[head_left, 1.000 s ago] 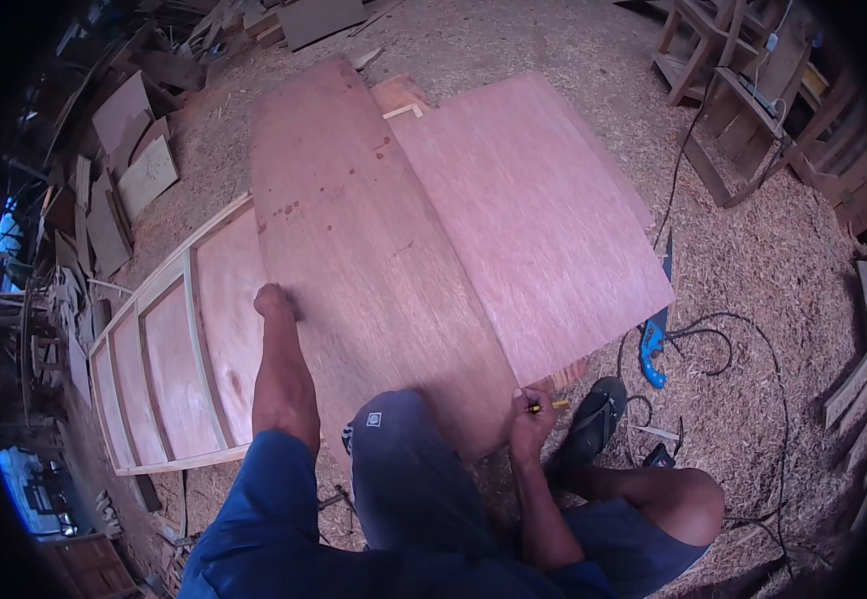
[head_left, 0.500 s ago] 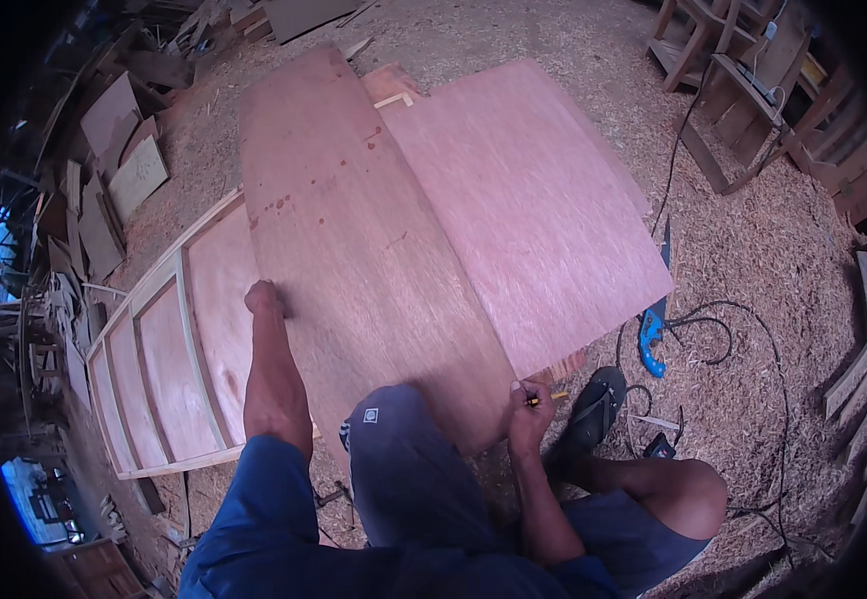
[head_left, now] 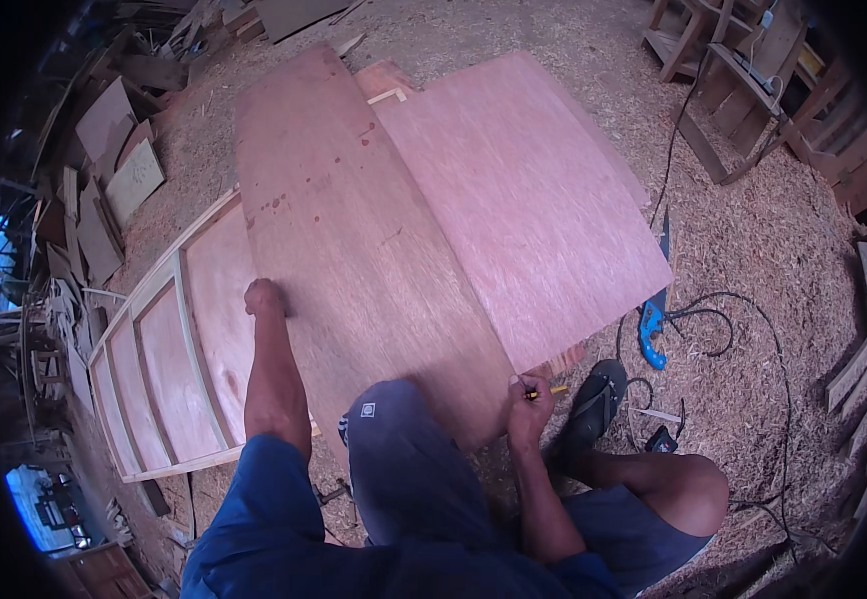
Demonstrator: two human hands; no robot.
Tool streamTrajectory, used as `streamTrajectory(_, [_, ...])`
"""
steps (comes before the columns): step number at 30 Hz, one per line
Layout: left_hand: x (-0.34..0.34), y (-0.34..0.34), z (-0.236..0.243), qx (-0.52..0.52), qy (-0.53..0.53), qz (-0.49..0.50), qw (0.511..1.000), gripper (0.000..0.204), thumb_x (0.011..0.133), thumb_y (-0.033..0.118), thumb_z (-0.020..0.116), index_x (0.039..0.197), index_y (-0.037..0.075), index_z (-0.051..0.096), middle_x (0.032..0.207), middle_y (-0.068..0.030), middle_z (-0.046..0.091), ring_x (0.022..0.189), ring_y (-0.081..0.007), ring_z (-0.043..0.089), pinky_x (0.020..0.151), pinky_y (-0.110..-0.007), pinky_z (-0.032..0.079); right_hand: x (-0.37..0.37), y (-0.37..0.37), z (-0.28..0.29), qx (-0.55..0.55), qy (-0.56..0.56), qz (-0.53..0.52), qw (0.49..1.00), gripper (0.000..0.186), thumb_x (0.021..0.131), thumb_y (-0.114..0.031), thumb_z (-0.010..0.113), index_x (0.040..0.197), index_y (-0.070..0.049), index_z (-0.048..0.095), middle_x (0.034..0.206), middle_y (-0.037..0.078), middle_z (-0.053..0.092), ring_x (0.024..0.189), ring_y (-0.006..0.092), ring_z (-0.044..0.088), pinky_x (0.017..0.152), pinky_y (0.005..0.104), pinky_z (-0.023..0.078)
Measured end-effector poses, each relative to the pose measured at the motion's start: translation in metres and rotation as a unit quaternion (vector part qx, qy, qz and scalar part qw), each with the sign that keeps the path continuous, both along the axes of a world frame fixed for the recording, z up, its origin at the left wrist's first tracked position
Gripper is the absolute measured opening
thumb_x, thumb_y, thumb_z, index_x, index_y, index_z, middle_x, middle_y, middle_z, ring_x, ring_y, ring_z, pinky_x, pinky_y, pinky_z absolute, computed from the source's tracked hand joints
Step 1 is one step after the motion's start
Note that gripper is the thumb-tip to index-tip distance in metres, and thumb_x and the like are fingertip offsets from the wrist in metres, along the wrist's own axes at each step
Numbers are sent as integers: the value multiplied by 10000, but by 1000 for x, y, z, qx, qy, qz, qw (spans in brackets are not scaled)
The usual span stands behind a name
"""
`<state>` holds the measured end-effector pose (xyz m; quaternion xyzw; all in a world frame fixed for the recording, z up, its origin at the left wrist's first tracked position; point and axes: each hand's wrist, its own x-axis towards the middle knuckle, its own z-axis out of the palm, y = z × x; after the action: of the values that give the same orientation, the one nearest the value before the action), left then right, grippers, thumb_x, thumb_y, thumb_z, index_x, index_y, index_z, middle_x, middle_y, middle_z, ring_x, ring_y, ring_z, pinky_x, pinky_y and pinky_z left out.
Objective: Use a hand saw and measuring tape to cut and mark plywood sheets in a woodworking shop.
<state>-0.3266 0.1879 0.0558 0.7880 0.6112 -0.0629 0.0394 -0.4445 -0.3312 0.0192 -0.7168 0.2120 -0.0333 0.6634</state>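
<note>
A long brown plywood board [head_left: 353, 270] with dark red spots slants across the middle, partly over a pinker plywood sheet [head_left: 543, 210] on its right. My left hand [head_left: 266, 298] is closed at the board's left edge, its arm stretched out straight. Down by the board's near right corner, my right hand [head_left: 529, 407] pinches a thin yellow-and-black pencil [head_left: 557, 390]. That hand touches the corner, and the pencil's tip is too small to make out. My bent knee [head_left: 393, 429] is over the board's near end.
On the left, a wooden frame with slats [head_left: 169, 359] lies partly under the board. A blue-handled handsaw [head_left: 653, 334] rests on wood shavings beside a looping black cable [head_left: 783, 399]. Wooden furniture frames [head_left: 733, 120] stand far right; scrap panels [head_left: 104, 220] lean far left.
The view has shifted slightly. Both hands keep their places on the board, the right one still holding the pencil at the near corner.
</note>
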Motion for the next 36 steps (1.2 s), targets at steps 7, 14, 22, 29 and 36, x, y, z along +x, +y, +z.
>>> streamTrajectory(7, [56, -71, -18, -18, -55, -273, 960, 606, 989, 469, 599, 1545, 252, 492, 1654, -155, 355, 1490, -446, 328, 1110, -706, 352, 2, -1, 6, -19, 19, 17, 999, 89, 917, -8, 719, 914, 10, 632, 888, 44, 638, 843, 142, 575, 796, 299, 495])
streamTrajectory(14, [168, -185, 21, -165, 97, -473, 860, 1356, 690, 706, 849, 1656, 38, 171, 1654, -399, 155, 1567, -525, 148, 1229, -664, 237, 3, -1, 6, -39, 42, 2, 998, 42, 910, 0, 707, 924, 1, 667, 854, 45, 667, 796, 121, 597, 750, 287, 500])
streamTrajectory(22, [177, -191, 30, -179, 102, -447, 870, 1479, 644, 655, 909, 1676, 48, 41, 1661, -402, 104, 1522, -516, 304, 1238, -608, 262, 4, 4, 16, -23, 119, -23, 992, 109, 907, -61, 769, 936, 10, 691, 767, 20, 659, 718, 96, 576, 681, 276, 485])
streamTrajectory(29, [181, -188, 24, -156, 128, -463, 863, 1543, 590, 675, 923, 1675, 43, 25, 1710, -319, 32, 1550, -455, 289, 1209, -695, 249, 50, 4, 76, -365, -33, 29, 930, 284, 1017, -234, 658, 1178, -1, 683, 886, 106, 674, 817, 200, 644, 770, 342, 512])
streamTrajectory(36, [172, -193, 54, -178, 127, -454, 864, 1540, 568, 645, 941, 1664, 6, 69, 1742, -236, 14, 1508, -456, 372, 1133, -739, 366, 196, 76, 60, -123, -44, 83, 988, 338, 1051, -118, 542, 1371, -11, 557, 925, 157, 724, 807, 229, 715, 733, 361, 548])
